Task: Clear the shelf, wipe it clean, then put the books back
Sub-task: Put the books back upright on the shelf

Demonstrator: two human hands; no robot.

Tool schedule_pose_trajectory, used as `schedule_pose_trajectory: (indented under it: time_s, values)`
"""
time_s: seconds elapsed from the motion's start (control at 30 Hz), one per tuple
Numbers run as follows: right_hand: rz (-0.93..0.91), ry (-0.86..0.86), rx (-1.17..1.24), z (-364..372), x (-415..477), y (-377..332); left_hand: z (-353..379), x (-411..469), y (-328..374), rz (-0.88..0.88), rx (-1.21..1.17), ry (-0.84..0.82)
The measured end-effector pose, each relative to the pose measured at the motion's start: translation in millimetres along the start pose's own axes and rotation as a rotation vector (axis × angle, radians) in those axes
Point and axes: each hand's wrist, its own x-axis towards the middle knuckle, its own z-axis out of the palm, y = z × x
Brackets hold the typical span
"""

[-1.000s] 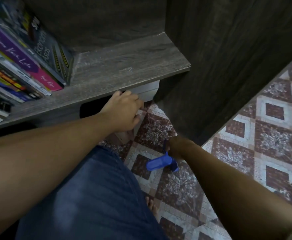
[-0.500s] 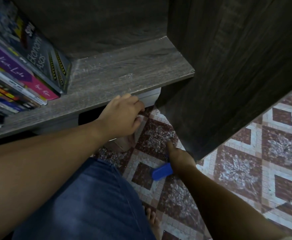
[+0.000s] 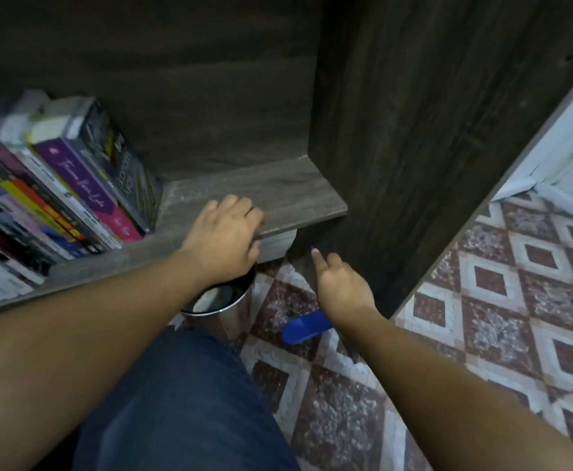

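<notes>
The floor (image 3: 516,300) is tiled in a glossy diamond pattern of mottled maroon and white. A tall dark wood-grain side panel (image 3: 431,130) rises from it, with a pale wall or door frame (image 3: 567,147) at the far right. Set low in the cabinet is the dark grey wood-grain shelf board (image 3: 271,195), matte and flat; its right part is bare. On its left part a row of colourful paperback books (image 3: 67,192) leans to the left, spines outward.

The left hand (image 3: 224,236) lies knuckles-up over the shelf's front edge with its fingers bent; whether it grips anything cannot be told. Just below it stands a shiny round steel bin (image 3: 227,314). The right hand (image 3: 343,287) grips a smooth blue plastic handle with a rounded end (image 3: 303,328), index finger stretched toward the panel's foot. A denim-clad knee (image 3: 176,402) fills the foreground.
</notes>
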Motion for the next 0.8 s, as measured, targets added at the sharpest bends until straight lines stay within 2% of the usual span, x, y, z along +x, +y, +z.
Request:
schedule_pose_trajectory:
  time_s: [0.2, 0.43, 0.8]
  values:
    - [-0.034, 0.162, -0.128, -82.7, 1.7, -27.4, -58.4, -3.9, -21.8, -0.075, 0.047, 0.108]
    - [-0.101, 0.329, -0.116, -157.7, 16.7, -75.9, -114.4, -20.7, -69.0, -0.219, 0.089, 0.15]
    - [-0.183, 0.333, -0.05, -150.5, 90.8, -186.8, -132.9, -84.7, -182.7, -0.553, 0.143, 0.069]
